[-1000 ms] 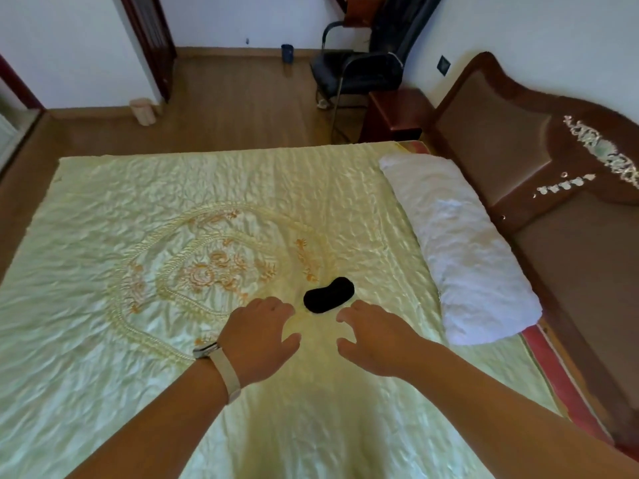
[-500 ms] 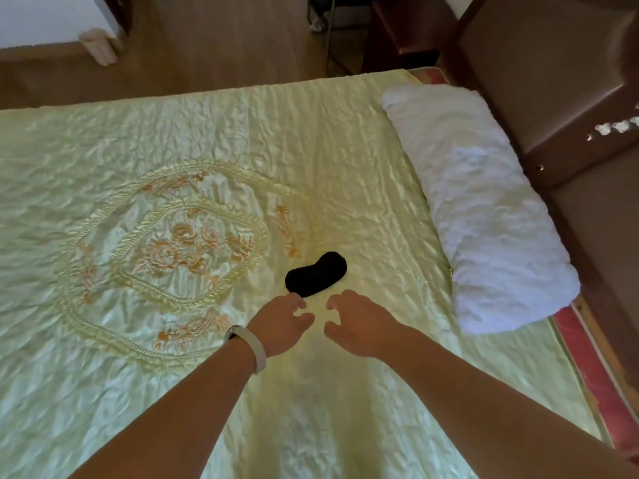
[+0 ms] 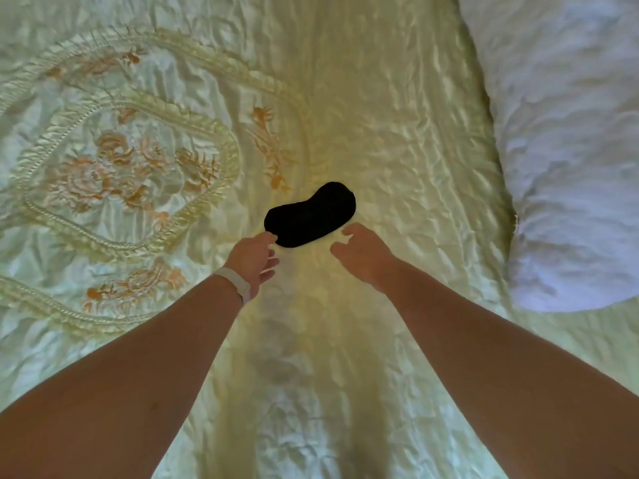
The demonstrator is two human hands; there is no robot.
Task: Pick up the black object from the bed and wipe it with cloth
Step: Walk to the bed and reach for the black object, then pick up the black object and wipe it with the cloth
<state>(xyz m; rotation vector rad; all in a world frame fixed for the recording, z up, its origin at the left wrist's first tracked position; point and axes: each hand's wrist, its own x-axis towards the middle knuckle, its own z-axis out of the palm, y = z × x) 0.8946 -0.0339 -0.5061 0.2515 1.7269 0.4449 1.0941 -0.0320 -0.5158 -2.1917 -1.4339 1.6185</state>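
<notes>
Right now the small black bean-shaped soft object [image 3: 310, 215] lies flat on the pale green wrinkled satin bedspread [image 3: 397, 133], and everything else is placed from it. Just at its near-left end is the left hand [image 3: 254, 259], fingers loosely spread and uncurled, one fingertip at or touching the object's rim; whether it actually presses the fabric cannot be told. Off the object's near-right edge is the right hand [image 3: 363, 255], fingers apart and bent, holding nothing, with a sliver of bedspread showing between its fingertips and the black edge. A white band [image 3: 234, 283] circles the left wrist. Left of the object, an oval raised cord border with orange embroidered flowers [image 3: 114, 174] covers the bedspread, its nearest curve close by but not touching. Well to the right of the object sits a long white crinkled pillow [image 3: 567, 150], with a wide strip of bare bedspread between them. Beyond the object's far side the bedspread runs on unobstructed to the top of the view, and toward the person it lies bare between the two forearms
</notes>
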